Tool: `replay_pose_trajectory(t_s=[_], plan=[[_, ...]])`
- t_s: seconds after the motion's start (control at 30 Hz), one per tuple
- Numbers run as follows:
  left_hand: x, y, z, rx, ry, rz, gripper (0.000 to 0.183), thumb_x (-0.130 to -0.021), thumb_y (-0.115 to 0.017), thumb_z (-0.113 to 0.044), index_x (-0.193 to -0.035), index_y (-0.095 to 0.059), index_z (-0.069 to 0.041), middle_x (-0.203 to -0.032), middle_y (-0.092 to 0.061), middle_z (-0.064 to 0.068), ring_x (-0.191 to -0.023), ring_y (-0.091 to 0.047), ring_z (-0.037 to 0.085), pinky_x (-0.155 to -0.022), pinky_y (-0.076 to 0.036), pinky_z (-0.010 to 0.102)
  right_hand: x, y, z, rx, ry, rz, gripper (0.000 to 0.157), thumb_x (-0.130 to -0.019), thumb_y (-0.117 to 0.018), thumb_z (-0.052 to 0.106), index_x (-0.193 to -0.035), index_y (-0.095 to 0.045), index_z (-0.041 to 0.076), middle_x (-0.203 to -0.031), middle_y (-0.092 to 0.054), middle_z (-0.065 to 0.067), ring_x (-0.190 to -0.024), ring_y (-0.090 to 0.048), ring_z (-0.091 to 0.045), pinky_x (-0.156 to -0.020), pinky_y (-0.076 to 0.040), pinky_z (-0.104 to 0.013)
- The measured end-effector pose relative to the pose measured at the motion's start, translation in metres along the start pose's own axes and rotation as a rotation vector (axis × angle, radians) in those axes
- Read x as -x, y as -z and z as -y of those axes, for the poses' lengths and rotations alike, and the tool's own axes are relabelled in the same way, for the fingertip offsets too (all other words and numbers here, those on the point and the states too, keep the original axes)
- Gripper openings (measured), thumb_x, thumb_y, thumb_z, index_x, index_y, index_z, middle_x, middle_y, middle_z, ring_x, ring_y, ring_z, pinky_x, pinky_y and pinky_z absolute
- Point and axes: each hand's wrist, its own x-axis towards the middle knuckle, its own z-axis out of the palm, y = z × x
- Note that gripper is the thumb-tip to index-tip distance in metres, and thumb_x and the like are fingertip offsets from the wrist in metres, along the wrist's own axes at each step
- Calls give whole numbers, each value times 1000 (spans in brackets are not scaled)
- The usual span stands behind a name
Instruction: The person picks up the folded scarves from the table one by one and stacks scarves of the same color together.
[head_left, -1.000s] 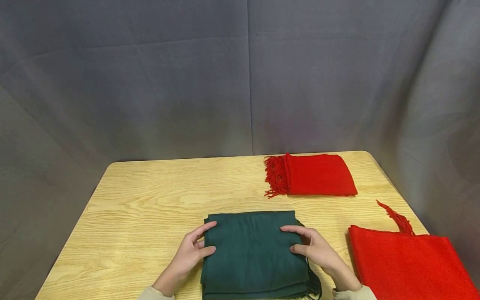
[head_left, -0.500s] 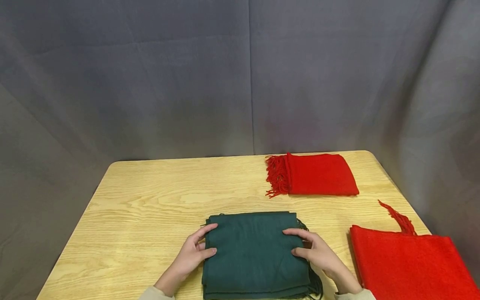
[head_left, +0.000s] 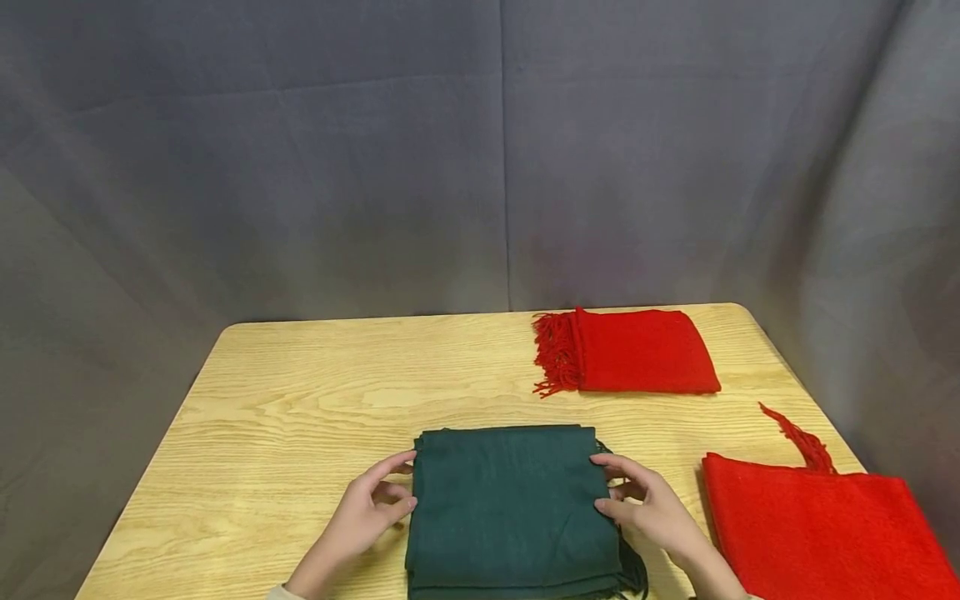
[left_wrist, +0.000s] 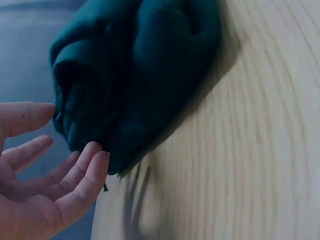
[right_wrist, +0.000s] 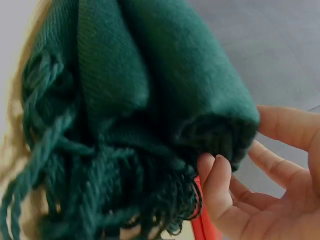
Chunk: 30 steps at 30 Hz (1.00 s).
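A dark green scarf [head_left: 510, 508], folded into a thick rectangle, lies at the front middle of the table. My left hand [head_left: 362, 510] is at its left edge, fingers loosely bent and thumb and fingertips right at the side of the folds. At the opposite edge, my right hand [head_left: 651, 510] has its fingertips and thumb against the scarf's upper corner. The right wrist view shows rolled layers and twisted fringe [right_wrist: 90, 185] hanging below them, beside the right fingers. Stacked, rounded folds show in the left wrist view, where the left fingers [left_wrist: 92, 175] touch the end.
A folded red scarf [head_left: 645, 350] lies at the back right of the wooden table [head_left: 300, 400], its fringe to the left. Another red scarf [head_left: 825, 525] lies at the front right, with a bit of fringe sticking out behind. A grey curtain [head_left: 375, 167] hangs behind the table.
Both hands have moved outward, from fingertips on the green scarf's top to its left and right edges. The scarf's top looks smoother than a second ago.
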Motion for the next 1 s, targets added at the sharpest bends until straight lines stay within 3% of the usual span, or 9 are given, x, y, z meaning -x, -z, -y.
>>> replay_pose_trajectory(t_s=[0.23, 0.43, 0.73, 0.87, 1.0], plan=[[4, 9, -1, -7, -81, 9, 54, -83, -62, 2, -132, -41, 1, -112, -49, 26, -88, -60, 31, -67, -52, 28, 8, 10, 0, 40, 17, 20, 64, -80, -69, 12, -135, -36, 6, -115, -47, -23, -89, -54, -28, -71, -50, -32], [4, 12, 5, -27, -23, 20, 58, -83, -64, -4, -135, -38, -4, -113, -48, 26, -90, -60, 29, -67, -52, 30, 10, 13, -7, 77, 39, 94, 73, -81, -68, 14, -140, -26, 9, -119, -44, -26, -95, -54, -30, -73, -49, -31], [2, 7, 10, 115, 83, 177, 71, -89, -59, -14, -145, -16, -10, -125, -38, 32, -94, -59, 30, -65, -53, 39, 6, 8, -17, 20, -82, 124, 80, -84, -66, 17, -144, -13, 18, -109, -46, -23, -83, -56, -27, -58, -49, -33], [-1, 3, 9, 170, 114, 187, 74, -89, -60, -15, -146, -13, -15, -128, -33, 35, -92, -60, 28, -66, -53, 40, 3, 6, -20, -16, -60, 158, 82, -86, -64, 15, -145, -7, 18, -115, -44, -26, -89, -55, -27, -66, -49, -33], [-5, 2, 11, 201, 100, 222, 75, -89, -59, -14, -146, -10, -17, -124, -39, 32, -89, -62, 27, -67, -53, 40, 1, 3, -23, -63, -25, 203, 84, -87, -61, 11, -145, -1, 19, -134, -23, -28, -105, -50, -35, -76, -48, -34]])
